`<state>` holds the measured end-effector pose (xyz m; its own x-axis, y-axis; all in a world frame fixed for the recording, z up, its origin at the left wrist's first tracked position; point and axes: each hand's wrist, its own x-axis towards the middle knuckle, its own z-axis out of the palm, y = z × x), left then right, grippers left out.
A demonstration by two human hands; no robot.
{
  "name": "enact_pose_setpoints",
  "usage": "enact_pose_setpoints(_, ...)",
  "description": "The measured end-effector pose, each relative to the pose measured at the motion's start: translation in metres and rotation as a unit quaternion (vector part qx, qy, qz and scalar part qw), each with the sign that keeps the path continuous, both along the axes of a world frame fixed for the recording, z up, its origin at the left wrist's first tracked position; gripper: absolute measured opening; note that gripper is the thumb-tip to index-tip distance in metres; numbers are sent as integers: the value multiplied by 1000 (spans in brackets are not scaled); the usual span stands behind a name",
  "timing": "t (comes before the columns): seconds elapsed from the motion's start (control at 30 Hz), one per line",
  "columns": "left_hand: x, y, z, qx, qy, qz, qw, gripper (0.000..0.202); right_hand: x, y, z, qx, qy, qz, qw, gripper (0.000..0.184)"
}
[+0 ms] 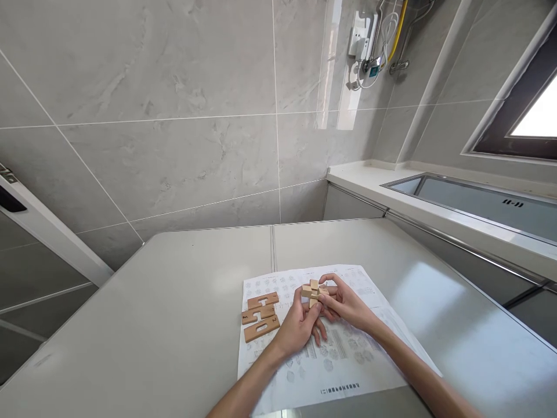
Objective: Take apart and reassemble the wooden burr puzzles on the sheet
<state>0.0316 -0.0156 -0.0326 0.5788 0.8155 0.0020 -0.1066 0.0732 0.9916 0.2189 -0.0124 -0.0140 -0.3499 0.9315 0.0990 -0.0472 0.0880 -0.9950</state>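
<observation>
Both my hands meet over a printed instruction sheet (348, 360) on a grey table. Between them is a small wooden puzzle (314, 289) of crossed notched bars. My left hand (298, 326) closes its fingers on the puzzle from below and the left. My right hand (346, 305) pinches it from the right, thumb and fingers curled round the bars. Three loose wooden notched pieces (260, 315) lie flat on the sheet just left of my left hand.
The grey table (174, 307) has a seam down its middle and stands against a tiled wall. A white counter with a steel sink (474, 200) runs along the right. A wall socket with cables (369, 40) hangs above.
</observation>
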Motion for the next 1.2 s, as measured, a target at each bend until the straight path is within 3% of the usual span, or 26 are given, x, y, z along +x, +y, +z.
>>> enact_pose_setpoints(0.1,1,1,1,10,10,2,1000,48,-1,0,-3,17,-11,-13,1000,43)
enact_pose_setpoints(0.33,0,1,-1,22,6,22,999,44,-7,-3,-9,88,-84,-105,987,30)
enact_pose_setpoints(0.63,-4,1,3,37,20,19,999,40,-1,0,-9,95,-127,-131,979,38)
enact_pose_setpoints(0.93,-4,1,0,36,13,7,999,39,-1,-1,-4,39,-84,-89,992,44)
enact_pose_setpoints(1.07,-5,0,2,37,8,-11,999,41,2,-3,4,-11,-59,-8,998,44)
enact_pose_setpoints(1.2,-5,1,1,41,10,-15,999,44,1,-4,3,52,-89,-30,994,41)
